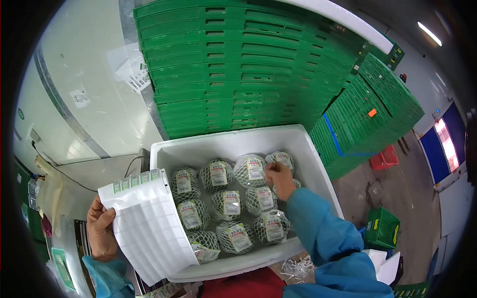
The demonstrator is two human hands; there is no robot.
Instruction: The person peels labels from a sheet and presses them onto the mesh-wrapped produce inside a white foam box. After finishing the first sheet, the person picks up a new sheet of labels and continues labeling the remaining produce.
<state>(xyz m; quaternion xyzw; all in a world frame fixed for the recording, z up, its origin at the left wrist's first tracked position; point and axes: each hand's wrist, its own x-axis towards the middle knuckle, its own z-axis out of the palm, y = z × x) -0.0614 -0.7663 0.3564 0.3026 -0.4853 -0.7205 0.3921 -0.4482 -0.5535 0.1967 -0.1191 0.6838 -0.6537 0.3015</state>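
My left hand (102,229) grips the edge of a white label sheet (149,228), thumb on top. Peeled backing covers most of this sheet, with a row of green-and-white labels (139,182) along its upper end. Inside a white foam box (218,144) sit several round fruits in white mesh nets, most with a white printed label facing up, such as the net-wrapped fruit (231,203) in the middle. My right hand (280,180) reaches into the box's right side with fingers curled together, touching or just above the fruits there. What its fingertips hold is hidden.
Stacked green crates (238,69) rise behind the box, and another green crate stack (367,114) stands to the right. A red crate (383,158) and a green basket (381,228) are on the floor. A white panel (89,79) stands at left.
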